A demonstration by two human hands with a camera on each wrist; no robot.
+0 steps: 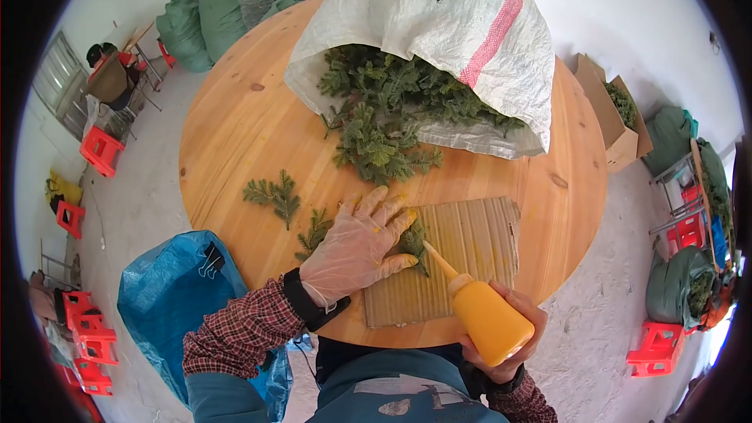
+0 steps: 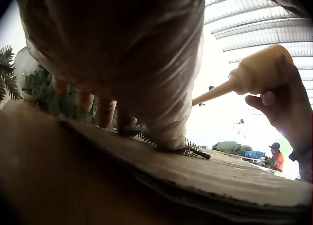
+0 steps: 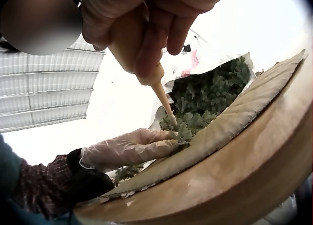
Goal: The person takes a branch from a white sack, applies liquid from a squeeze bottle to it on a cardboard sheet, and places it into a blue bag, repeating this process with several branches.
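1. The left hand (image 1: 348, 247), in a clear glove with yellow smears on the fingers, lies palm down over the left edge of the cardboard (image 1: 474, 254). Its fingers are extended and spread.
2. The sprig (image 1: 413, 241) lies on the cardboard between the left thumb and forefinger, touched by them. The left wrist view shows its stem end poking out past the thumb.
3. The right hand (image 1: 517, 329) is bare and grips the yellow bottle (image 1: 489, 321), fingers wrapped around it.
4. The bottle is tilted, its long nozzle (image 1: 440, 259) slanting down to the sprig. Whether the tip touches the needles, I cannot tell.
5. The cardboard, with ridges across it, lies flat on the round wooden worktop (image 1: 227, 149) by the near edge.
6. Just left of the left hand is a second sprig (image 1: 313, 233), partly hidden by it; a third sprig (image 1: 274, 197) lies farther left, apart.
7. Beyond the hand, a white sack (image 1: 415, 16) with a pink stripe lies with its mouth facing the person. Branches (image 1: 380, 137) fill the mouth and spill onto the worktop.
8. A blue bag (image 1: 164, 286), with a black clip (image 1: 210, 260) on it, sits against the worktop's edge beside the left sleeve (image 1: 243, 325).
9. Around the room are red stools (image 1: 100, 150), green sacks (image 1: 223, 19) and a box (image 1: 607, 113) holding greenery.
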